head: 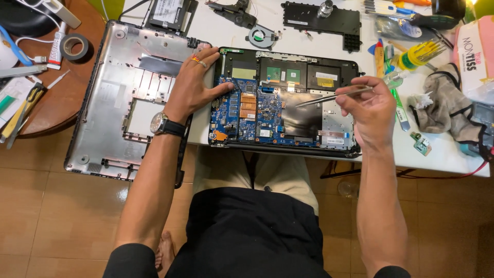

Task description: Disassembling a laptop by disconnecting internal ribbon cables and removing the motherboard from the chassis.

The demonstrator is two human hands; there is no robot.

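one opened laptop (288, 103) lies on the white surface (226, 20), one grey cover (128, 98) just left of it. left hand (193, 85) rests spread on its circuit board (247, 116); right hand (368, 108) pinches one pair of tweezers (332, 96) above it.

Tweezers (334, 96) over opened laptop (288, 103).

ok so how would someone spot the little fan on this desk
Start at the open laptop on the white table. Just above its top edge lies the fan, loose and apart. It is the only round grey part with blades; its neighbours are flat black pieces.
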